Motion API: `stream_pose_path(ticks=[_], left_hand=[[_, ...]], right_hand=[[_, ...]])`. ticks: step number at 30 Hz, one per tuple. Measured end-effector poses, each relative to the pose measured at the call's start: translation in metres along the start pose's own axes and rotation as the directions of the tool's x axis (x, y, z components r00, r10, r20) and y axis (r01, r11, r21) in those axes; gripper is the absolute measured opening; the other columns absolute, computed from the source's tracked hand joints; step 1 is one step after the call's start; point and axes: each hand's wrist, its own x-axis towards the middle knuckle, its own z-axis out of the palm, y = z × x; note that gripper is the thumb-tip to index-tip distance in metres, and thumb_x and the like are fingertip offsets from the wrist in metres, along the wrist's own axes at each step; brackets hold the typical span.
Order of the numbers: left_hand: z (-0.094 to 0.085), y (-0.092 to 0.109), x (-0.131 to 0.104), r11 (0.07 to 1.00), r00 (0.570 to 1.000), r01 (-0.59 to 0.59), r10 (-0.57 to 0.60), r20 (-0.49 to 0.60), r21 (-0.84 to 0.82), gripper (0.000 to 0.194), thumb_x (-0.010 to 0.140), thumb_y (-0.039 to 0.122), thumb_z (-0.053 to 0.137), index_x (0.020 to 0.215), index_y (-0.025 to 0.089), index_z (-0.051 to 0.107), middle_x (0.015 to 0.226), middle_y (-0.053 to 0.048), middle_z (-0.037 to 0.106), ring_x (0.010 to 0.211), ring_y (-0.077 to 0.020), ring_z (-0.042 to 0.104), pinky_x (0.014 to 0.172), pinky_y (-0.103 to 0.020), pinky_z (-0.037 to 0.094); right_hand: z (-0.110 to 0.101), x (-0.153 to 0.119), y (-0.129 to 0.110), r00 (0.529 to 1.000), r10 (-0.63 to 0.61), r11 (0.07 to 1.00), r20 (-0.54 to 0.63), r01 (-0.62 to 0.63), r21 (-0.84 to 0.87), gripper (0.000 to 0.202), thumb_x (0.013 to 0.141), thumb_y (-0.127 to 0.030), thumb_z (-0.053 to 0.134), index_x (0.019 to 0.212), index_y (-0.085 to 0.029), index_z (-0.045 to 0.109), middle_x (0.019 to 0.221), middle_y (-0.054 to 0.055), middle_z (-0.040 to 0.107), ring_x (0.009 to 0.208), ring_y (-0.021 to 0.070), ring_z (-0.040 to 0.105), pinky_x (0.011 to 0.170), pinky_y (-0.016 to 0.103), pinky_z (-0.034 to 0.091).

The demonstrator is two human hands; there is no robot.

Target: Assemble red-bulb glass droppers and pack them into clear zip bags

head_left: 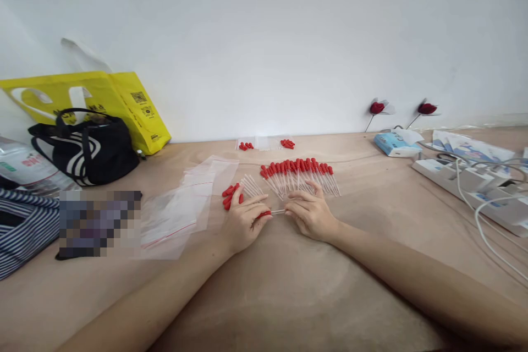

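Near the middle of the table, my left hand (245, 222) pinches a red cap (265, 213). My right hand (310, 212) grips the far end of a thin white stick (279, 212), whose other end meets that cap. Several loose red caps (227, 198) lie just behind my left hand, beside a small group of bare white sticks (251, 185). Behind my right hand, many red-capped sticks (297, 168) are fanned out in a row. Both hands rest low over the wooden tabletop (264, 291).
Clear plastic bags (181, 209) overlap on the left, near a black bag (107, 148) and a yellow bag (136, 104). Small bags with red caps (246, 146) lie by the wall. A tissue pack (396, 143) and a power strip with cables (470, 187) are right.
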Motion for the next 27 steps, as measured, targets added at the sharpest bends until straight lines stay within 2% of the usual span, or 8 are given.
stream_pose_path(ticks=[5,11,14,16,18,22,24,27], left_hand=[[-0.002,0.004,0.001,1.000,1.000,0.003,-0.003,0.002,0.010,0.010,0.081,0.020,0.049,0.079,0.021,0.059,0.081,0.003,0.069,0.096,-0.0183,0.059,0.104,-0.046,0.012],[-0.002,-0.006,0.002,0.995,0.999,0.026,-0.030,0.042,0.096,0.012,0.082,0.022,0.048,0.086,0.022,0.060,0.094,0.001,0.068,0.106,-0.0200,0.053,0.103,-0.046,0.015],[-0.004,-0.014,-0.001,0.984,0.997,0.066,-0.073,0.038,0.168,0.022,0.082,0.027,0.048,0.102,0.022,0.056,0.107,-0.003,0.063,0.112,-0.0222,0.047,0.101,-0.046,0.018],[-0.005,-0.019,-0.004,0.974,0.993,0.095,-0.108,0.055,0.207,0.029,0.081,0.030,0.049,0.108,0.022,0.053,0.110,-0.005,0.060,0.114,-0.0234,0.044,0.100,-0.046,0.021],[-0.006,-0.023,-0.005,0.967,0.988,0.118,-0.138,0.073,0.227,0.031,0.080,0.030,0.048,0.110,0.022,0.052,0.112,-0.005,0.059,0.115,-0.0239,0.043,0.100,-0.046,0.022],[-0.006,-0.026,-0.006,0.968,0.982,0.129,-0.155,0.111,0.217,0.031,0.080,0.030,0.047,0.109,0.022,0.053,0.112,-0.005,0.058,0.114,-0.0236,0.043,0.100,-0.046,0.024],[-0.005,-0.026,-0.005,0.970,0.978,0.132,-0.161,0.132,0.204,0.030,0.080,0.030,0.048,0.108,0.021,0.053,0.112,-0.005,0.058,0.113,-0.0234,0.044,0.100,-0.046,0.024],[-0.004,-0.026,-0.005,0.969,0.973,0.154,-0.183,0.142,0.194,0.030,0.079,0.030,0.048,0.107,0.021,0.054,0.112,-0.006,0.058,0.113,-0.0235,0.043,0.101,-0.047,0.024]], right_hand=[[-0.001,0.001,0.000,0.999,-0.006,1.000,0.048,0.005,0.010,0.014,0.082,-0.019,0.045,0.075,-0.018,0.057,0.069,-0.001,0.065,0.088,0.0148,0.053,0.094,0.042,0.015],[-0.005,0.006,-0.001,0.985,0.018,0.982,0.174,0.016,-0.191,0.014,0.080,-0.018,0.048,0.077,-0.019,0.061,0.077,0.002,0.062,0.075,0.0141,0.046,0.075,0.035,0.022],[-0.008,0.005,0.007,0.976,0.092,0.959,0.197,-0.033,-0.283,0.015,0.079,-0.018,0.047,0.076,-0.018,0.061,0.071,0.003,0.060,0.072,0.0151,0.044,0.069,0.033,0.021],[-0.012,0.002,0.019,0.962,0.220,0.927,0.163,-0.155,-0.341,0.018,0.080,-0.022,0.045,0.074,-0.018,0.062,0.071,0.004,0.061,0.073,0.0162,0.045,0.069,0.033,0.021],[-0.015,0.000,0.034,0.907,0.410,0.853,0.099,-0.343,-0.394,0.024,0.082,-0.025,0.042,0.073,-0.017,0.062,0.073,0.006,0.063,0.075,0.0175,0.047,0.069,0.033,0.022],[-0.018,0.002,0.060,0.671,0.740,0.623,0.046,-0.658,-0.422,0.027,0.081,-0.029,0.040,0.077,-0.018,0.064,0.077,0.006,0.065,0.079,0.0200,0.051,0.073,0.032,0.024],[-0.018,0.005,0.066,0.572,0.818,0.541,0.059,-0.730,-0.418,0.027,0.079,-0.030,0.040,0.082,-0.020,0.065,0.077,0.006,0.066,0.081,0.0208,0.053,0.074,0.032,0.025],[-0.015,0.009,0.072,0.497,0.866,0.471,0.059,-0.768,-0.433,0.028,0.079,-0.030,0.040,0.088,-0.020,0.065,0.078,0.008,0.066,0.083,0.0225,0.055,0.075,0.034,0.027]])
